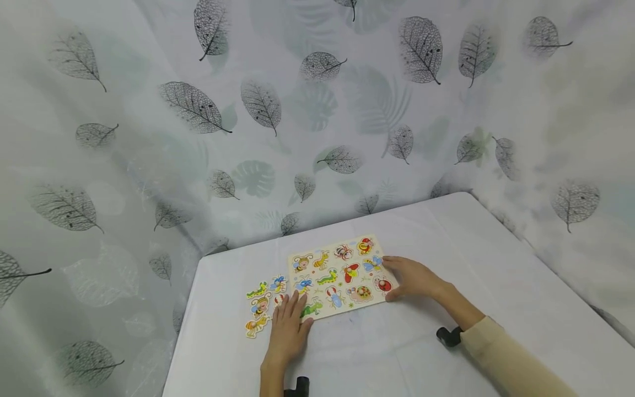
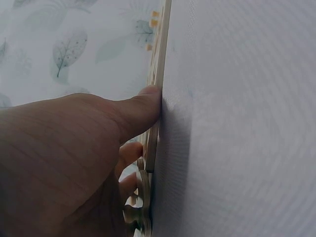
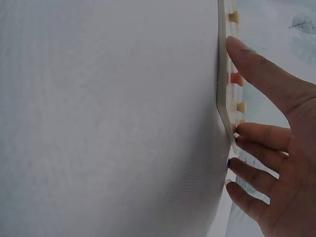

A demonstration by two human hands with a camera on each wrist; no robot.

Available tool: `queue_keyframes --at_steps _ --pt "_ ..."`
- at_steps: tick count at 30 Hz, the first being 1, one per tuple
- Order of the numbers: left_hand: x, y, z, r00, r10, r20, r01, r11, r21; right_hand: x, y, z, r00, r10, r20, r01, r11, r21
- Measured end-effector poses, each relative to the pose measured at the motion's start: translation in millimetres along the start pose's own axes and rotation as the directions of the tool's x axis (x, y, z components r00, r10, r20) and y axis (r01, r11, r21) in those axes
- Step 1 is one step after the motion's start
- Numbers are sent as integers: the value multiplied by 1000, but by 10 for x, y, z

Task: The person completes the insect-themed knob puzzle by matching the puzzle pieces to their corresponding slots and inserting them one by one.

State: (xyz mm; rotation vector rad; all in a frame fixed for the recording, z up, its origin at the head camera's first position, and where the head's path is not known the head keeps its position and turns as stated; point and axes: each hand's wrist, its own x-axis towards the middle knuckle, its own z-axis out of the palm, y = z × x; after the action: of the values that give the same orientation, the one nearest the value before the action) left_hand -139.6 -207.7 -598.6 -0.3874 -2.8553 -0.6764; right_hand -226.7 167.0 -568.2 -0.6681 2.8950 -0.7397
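A pale wooden peg puzzle board (image 1: pixel 342 310) with colourful insect pictures lies on the table. My left hand (image 1: pixel 288 331) rests at its lower left corner, fingers stretched forward, and the thumb (image 2: pixel 140 108) touches the board's near edge in the left wrist view. My right hand (image 1: pixel 415 278) is at the right side, thumb and fingertips against the board, fingers fairly straight. Loose insect pieces lie left of the board: a green caterpillar (image 1: pixel 257 290), a blue-winged insect (image 1: pixel 279 284), a bee (image 1: pixel 260 305) and a yellow insect (image 1: pixel 256 326). Left fingers partly cover another red-and-white piece.
The white-covered table (image 1: pixel 397 353) reaches back to a leaf-printed curtain (image 1: pixel 317 138) that also hangs at both sides. Small knobs (image 3: pixel 237 79) stand up from the board in the right wrist view. A black device (image 1: pixel 448 337) sits at the right wrist.
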Motion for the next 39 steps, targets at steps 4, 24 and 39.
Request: queue_keyframes --at_steps 4,24,39 --pt "25 13 -3 1000 -10 21 10 1000 -13 15 -5 -33 998 51 42 -51 999 -15" --pt "115 -3 -176 995 -80 55 79 997 18 143 -94 -127 989 110 99 -104 992 -67" --pt "-30 -258 -432 977 -214 -23 214 977 -8 110 -103 -102 990 101 100 -94 993 -78"
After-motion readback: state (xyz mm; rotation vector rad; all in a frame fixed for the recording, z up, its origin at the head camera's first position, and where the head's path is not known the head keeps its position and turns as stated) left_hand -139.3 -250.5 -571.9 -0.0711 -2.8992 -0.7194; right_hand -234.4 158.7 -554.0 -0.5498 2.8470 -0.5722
